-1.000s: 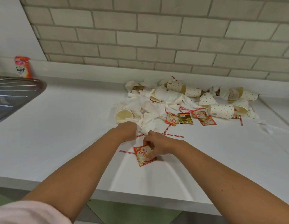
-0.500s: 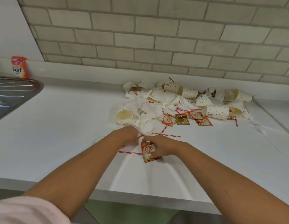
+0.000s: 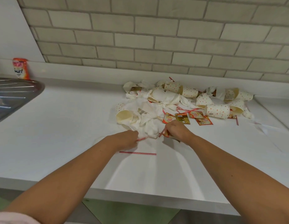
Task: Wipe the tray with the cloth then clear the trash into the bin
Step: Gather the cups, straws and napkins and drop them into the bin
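Paper trash [image 3: 185,102] lies heaped on the surface [image 3: 68,126], so clearing looks to be in hand. Left grip [image 3: 129,139] pinches a stirrer [image 3: 141,139]; right grip [image 3: 176,130] is clamped on a sachet [image 3: 166,135]. Next, gather more; bin unseen.

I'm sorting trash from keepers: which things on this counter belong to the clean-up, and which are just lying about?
Belongs to the job:
paper cups; tissues; loose sachets; striped straw; the sachet held in the right hand; left hand at the tissues' near edge.

Just lying about:
Surf packet; sink drainboard.

No tray, cloth or bin shows.
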### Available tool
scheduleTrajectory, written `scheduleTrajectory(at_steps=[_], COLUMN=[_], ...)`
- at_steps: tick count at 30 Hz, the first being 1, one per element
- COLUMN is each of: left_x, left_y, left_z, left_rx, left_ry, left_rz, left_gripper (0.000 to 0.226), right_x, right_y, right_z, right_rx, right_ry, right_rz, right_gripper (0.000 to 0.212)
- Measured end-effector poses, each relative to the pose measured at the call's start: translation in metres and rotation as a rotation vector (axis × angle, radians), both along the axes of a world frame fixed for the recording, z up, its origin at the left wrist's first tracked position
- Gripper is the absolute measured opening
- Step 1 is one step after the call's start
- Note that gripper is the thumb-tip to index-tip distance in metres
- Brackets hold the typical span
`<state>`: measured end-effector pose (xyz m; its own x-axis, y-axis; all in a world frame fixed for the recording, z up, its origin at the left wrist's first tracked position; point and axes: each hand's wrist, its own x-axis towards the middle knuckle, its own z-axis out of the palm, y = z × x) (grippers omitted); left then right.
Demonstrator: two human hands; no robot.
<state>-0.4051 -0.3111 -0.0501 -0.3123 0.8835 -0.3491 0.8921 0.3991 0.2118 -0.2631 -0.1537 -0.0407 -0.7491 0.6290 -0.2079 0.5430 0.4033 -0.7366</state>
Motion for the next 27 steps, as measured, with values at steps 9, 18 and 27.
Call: scheduleTrajectory(at_steps=[9,18,27], left_x=[-0.002,0.004,0.011], left_y=[-0.006,-0.011,-0.005], left_z=[-0.004,0.000,0.005], left_rx=[-0.064,-0.030,-0.103], left_ry=[-0.103,-0.193,-0.046], left_rz=[0.024,-0.039,-0.061], left_gripper=[0.039,0.017,0.014], right_x=[0.001,-0.001,0.012], right_y=[0.007,0.004,0.002], right_z=[-0.015,-0.011,-0.003], right_rx=[0.539,0.682,0.472], right_ry=[-0.427,-0.406,-0.613], right_rz=[0.185,0.288,0.277], right_gripper=[0.041,0.024,0.022])
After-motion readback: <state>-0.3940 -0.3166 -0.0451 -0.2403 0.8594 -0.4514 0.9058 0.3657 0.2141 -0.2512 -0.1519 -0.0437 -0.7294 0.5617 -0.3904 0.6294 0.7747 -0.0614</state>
